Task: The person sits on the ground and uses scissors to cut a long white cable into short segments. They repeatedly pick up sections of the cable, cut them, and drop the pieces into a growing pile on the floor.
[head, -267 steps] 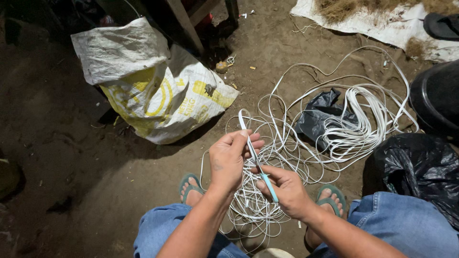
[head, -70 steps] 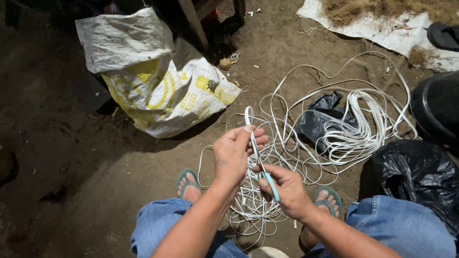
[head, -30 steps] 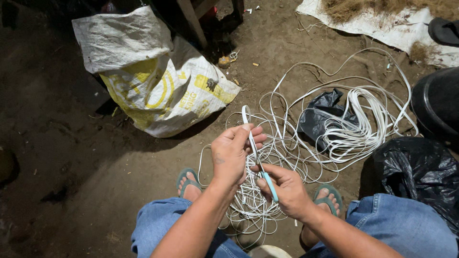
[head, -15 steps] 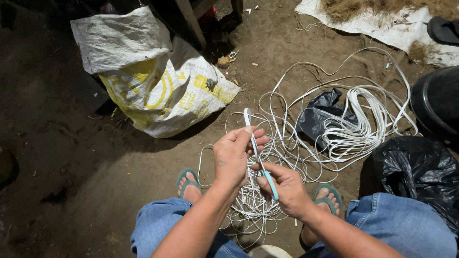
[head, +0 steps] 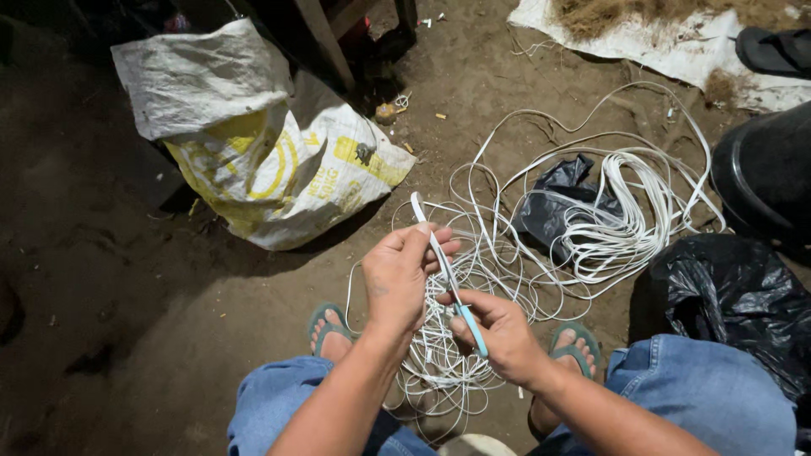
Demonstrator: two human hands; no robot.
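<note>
White flat cable [head: 420, 209] poked out at twelve o'clock from the pinching left hand [head: 395, 279], its run hidden behind fingers, while the right hand [head: 498, 333] gripped a teal-handled blade [head: 473, 328].

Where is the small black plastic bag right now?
In the head view, the small black plastic bag lies on the dirt, right of centre, under the white cable coil.

Bare dirt floor [head: 127, 321] is lying open to the left; tangled white cable [head: 608, 219], black plastic bags [head: 726, 295] and a woven sack [head: 253, 143] are crowding ahead and right.
</note>
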